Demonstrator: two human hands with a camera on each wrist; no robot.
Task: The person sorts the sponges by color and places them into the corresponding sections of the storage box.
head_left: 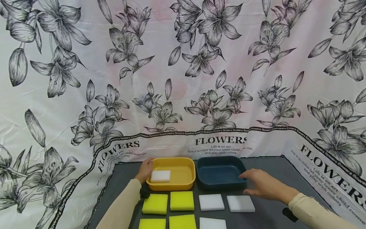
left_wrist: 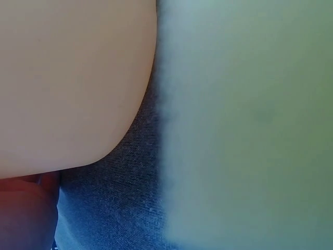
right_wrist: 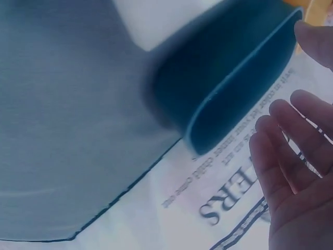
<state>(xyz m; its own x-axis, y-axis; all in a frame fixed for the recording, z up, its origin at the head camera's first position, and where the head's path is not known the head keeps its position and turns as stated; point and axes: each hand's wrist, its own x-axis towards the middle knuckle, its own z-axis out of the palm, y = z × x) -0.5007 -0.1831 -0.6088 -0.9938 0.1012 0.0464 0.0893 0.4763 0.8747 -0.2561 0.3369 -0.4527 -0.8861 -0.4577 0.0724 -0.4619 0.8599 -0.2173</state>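
Yellow tray (head_left: 180, 186) stood next to blue tray (head_left: 220, 183), w/ one white sponge (head_left: 160, 176) inside its left part. L hand (head_left: 145, 170) was at yellow tray's left side; whether it gripped, I could not tell. R hand (head_left: 266, 184), fingers loosely apart, held nothing near blue tray's right rim. For good handling, both trays prob. needed level, even support, w/o bumping yellow sponges (head_left: 182, 201) in front.

Yellow tub (head_left: 181, 171), upright, wht sponge (head_left: 160, 176) inside at front L, dk blue tub (head_left: 220, 173), upright, just beside on R
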